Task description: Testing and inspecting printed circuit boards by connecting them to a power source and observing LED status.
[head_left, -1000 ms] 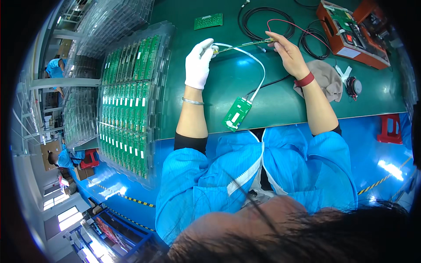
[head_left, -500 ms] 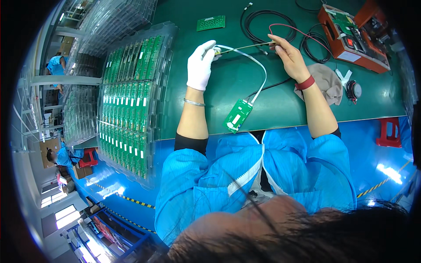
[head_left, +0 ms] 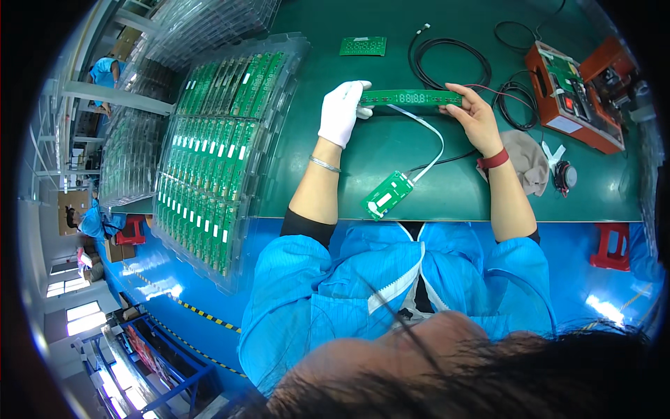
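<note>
A long, narrow green circuit board [head_left: 412,98] with a digit display in its middle is stretched between my two hands above the table. My left hand [head_left: 342,113], in a white glove, pinches its left end. Bare, with a red band at the wrist, my right hand [head_left: 477,117] grips the right end between thumb and fingers. A white ribbon cable [head_left: 434,133] runs from behind the board down to a smaller green circuit board [head_left: 388,195] lying near the table's front edge. A black cable also joins that smaller board.
Left of me, a clear plastic tray [head_left: 236,241] holds rows of green boards. Another green board [head_left: 363,46] lies at the back, beside a coiled black cable [head_left: 453,43]. To the right are an orange-red box with a switch [head_left: 558,112], a beige cloth [head_left: 527,157] and a small round speaker [head_left: 565,174].
The long board, seen edge-on before, now shows its face with the display. My hands and the board sit lower in the picture, and the whole view has shifted slightly.
</note>
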Demonstrator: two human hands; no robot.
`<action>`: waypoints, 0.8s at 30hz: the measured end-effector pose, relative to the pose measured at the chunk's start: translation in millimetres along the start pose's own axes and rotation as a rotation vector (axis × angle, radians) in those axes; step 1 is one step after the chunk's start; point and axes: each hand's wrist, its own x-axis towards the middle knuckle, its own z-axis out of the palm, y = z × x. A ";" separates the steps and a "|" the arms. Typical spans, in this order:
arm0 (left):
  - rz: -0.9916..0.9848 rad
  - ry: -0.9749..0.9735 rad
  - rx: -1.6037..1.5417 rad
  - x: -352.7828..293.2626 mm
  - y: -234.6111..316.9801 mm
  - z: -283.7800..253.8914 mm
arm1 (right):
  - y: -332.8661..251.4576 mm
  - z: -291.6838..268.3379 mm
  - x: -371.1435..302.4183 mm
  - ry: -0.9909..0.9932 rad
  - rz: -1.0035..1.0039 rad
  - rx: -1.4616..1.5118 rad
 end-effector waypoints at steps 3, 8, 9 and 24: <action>-0.013 -0.022 -0.048 0.2 0.6 0.2 | 5.0 -2.9 0.3 0.016 0.017 0.001; 0.010 -0.046 0.043 -5.6 7.2 8.0 | 5.8 -1.1 0.7 0.046 0.013 0.002; 0.018 -0.052 0.078 -5.6 8.1 9.1 | 5.7 -1.1 0.8 0.055 0.010 0.003; 0.137 -0.008 0.440 -2.0 -2.6 10.3 | -0.5 5.1 -1.1 0.050 -0.019 -0.156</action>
